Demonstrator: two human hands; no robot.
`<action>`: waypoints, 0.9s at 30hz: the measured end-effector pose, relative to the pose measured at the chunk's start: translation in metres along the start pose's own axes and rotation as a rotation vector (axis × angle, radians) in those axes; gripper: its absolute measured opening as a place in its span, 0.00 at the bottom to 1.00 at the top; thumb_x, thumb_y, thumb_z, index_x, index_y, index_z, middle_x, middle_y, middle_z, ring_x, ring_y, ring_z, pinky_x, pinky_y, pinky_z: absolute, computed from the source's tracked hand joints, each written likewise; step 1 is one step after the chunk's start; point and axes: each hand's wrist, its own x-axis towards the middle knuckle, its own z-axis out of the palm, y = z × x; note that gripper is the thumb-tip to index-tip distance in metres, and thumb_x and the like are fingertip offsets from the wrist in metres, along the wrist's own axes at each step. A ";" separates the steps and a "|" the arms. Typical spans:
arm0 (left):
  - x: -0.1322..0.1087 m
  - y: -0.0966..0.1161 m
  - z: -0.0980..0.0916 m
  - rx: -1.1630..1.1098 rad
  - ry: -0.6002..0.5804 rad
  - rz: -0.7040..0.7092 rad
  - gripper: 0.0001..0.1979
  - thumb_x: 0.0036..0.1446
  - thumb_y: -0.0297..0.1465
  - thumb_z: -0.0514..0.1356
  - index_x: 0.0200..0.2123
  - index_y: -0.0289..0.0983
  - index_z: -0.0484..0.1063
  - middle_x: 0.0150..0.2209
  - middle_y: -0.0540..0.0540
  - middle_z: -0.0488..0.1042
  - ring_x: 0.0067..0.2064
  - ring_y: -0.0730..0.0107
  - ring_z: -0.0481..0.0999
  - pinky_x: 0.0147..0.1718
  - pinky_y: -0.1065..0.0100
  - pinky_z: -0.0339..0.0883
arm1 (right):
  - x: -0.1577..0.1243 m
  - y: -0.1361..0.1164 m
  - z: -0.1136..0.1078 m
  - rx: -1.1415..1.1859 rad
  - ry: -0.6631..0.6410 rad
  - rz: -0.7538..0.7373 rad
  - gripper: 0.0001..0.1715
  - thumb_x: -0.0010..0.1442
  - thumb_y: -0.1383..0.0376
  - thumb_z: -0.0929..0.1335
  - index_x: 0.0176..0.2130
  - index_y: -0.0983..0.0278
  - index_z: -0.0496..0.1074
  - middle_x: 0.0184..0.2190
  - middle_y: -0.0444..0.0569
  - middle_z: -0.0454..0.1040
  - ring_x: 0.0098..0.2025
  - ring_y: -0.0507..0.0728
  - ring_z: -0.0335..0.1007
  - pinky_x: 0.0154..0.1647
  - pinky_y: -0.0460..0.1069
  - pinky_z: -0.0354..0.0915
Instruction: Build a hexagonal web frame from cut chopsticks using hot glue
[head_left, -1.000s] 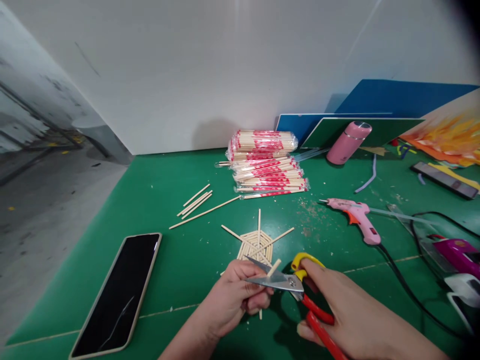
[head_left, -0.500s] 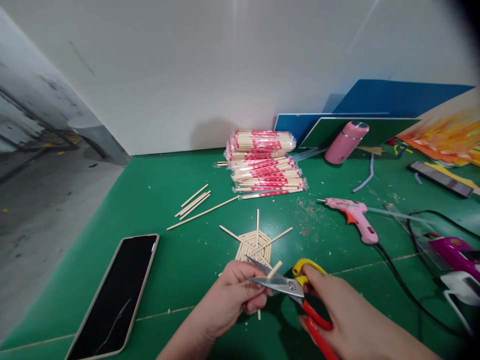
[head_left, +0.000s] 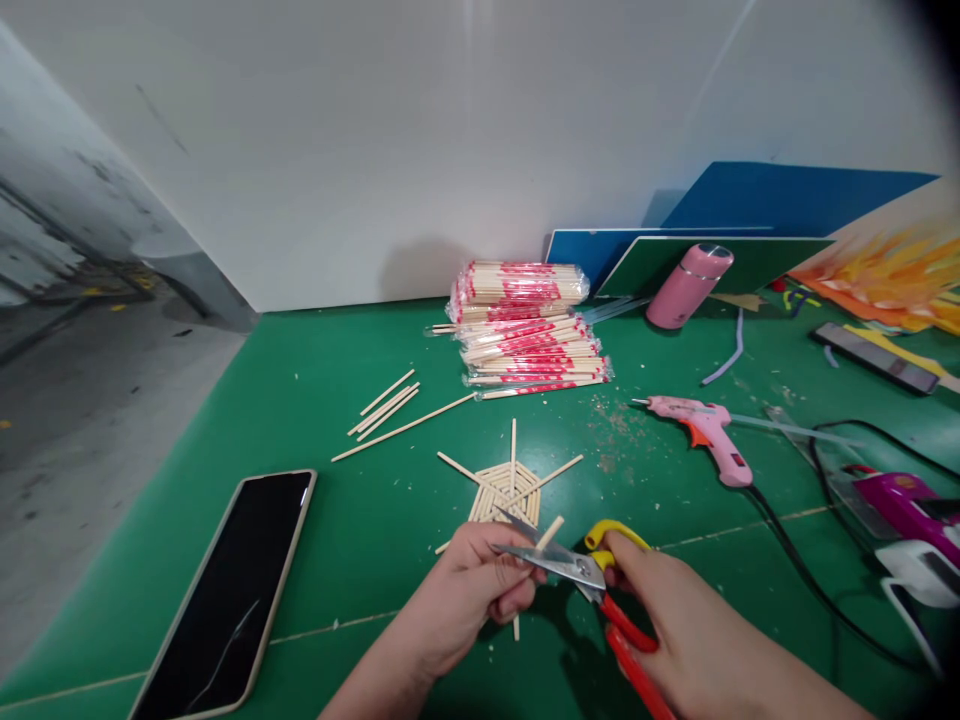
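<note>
My left hand (head_left: pixel 472 585) pinches a short piece of wooden chopstick (head_left: pixel 551 532), its free end jutting up past the fingers. In my right hand (head_left: pixel 667 610) are scissors (head_left: pixel 576 568) with yellow and red handles. Their blades are parted around the chopstick piece, close to my left fingertips. Just beyond, a web-like shape of chopstick pieces (head_left: pixel 491 490), with spokes sticking outward, lies on the green table (head_left: pixel 360 560). My left hand covers its near part. Several cut sticks (head_left: pixel 386 410) and one longer chopstick (head_left: pixel 405 427) lie farther back to the left.
Wrapped chopstick bundles (head_left: pixel 532 340) are piled near the wall. To the right lie a pink glue gun (head_left: pixel 709 430) with a black cord and a purple device (head_left: pixel 904 500). A pink bottle (head_left: pixel 688 287) leans by coloured boards (head_left: pixel 727 262). A phone (head_left: pixel 225 590) lies at left.
Both hands stay in almost the same place, with the scissors still around the chopstick piece. The whole view has shifted very slightly.
</note>
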 end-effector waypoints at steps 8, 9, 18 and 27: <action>0.001 0.006 0.005 0.210 0.102 0.112 0.13 0.46 0.37 0.61 0.22 0.32 0.69 0.15 0.54 0.61 0.19 0.81 0.55 0.19 0.75 0.46 | 0.005 0.008 0.006 -0.091 0.102 0.057 0.12 0.47 0.67 0.64 0.35 0.61 0.59 0.31 0.46 0.70 0.31 0.56 0.66 0.28 0.48 0.58; 0.000 0.008 0.006 0.253 0.117 0.139 0.13 0.46 0.38 0.61 0.22 0.32 0.69 0.17 0.52 0.63 0.21 0.79 0.58 0.21 0.74 0.49 | 0.006 0.009 0.006 -0.124 0.130 0.070 0.13 0.47 0.66 0.64 0.36 0.61 0.59 0.31 0.47 0.70 0.32 0.57 0.66 0.29 0.48 0.58; 0.000 0.012 0.031 0.417 0.310 0.317 0.19 0.45 0.46 0.57 0.26 0.32 0.69 0.26 0.46 0.68 0.29 0.68 0.65 0.29 0.70 0.59 | 0.009 0.005 0.015 -0.278 0.328 -0.006 0.15 0.52 0.58 0.62 0.36 0.64 0.57 0.31 0.52 0.67 0.33 0.59 0.65 0.31 0.51 0.59; 0.010 0.005 0.037 0.704 0.521 0.471 0.19 0.52 0.41 0.53 0.16 0.36 0.58 0.17 0.52 0.58 0.22 0.75 0.57 0.21 0.73 0.52 | 0.014 0.012 0.029 -0.297 0.498 -0.145 0.25 0.47 0.57 0.66 0.42 0.66 0.57 0.34 0.53 0.65 0.36 0.60 0.62 0.34 0.54 0.61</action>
